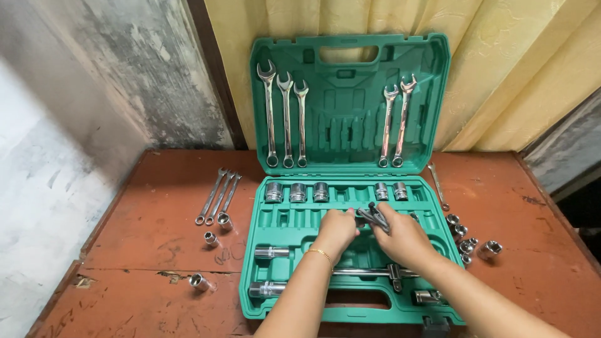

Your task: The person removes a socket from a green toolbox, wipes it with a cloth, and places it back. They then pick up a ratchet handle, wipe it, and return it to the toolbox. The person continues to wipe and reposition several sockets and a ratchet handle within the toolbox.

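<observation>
- Now both hands meet over the middle of the green tool case [438, 188], which lies open on the red-brown table [156, 250].
- The right hand [404, 241] is closed around a bunch of small dark keys [374, 216]; their long axis runs slanted, from lower right up to upper left, and the free ends point to the left hand.
- The left hand [336, 230] has its fingers curled and touches these ends; I cannot tell if it really grips them.
- Behind the hands, five sockets [297, 192] stand in a row in the tray.
- In the lid, five wrenches [286, 119] hang upright, three on the left and two on the right.
- More wrenches [218, 197] and loose sockets [466, 238] lie on the table at both sides of the case.
</observation>
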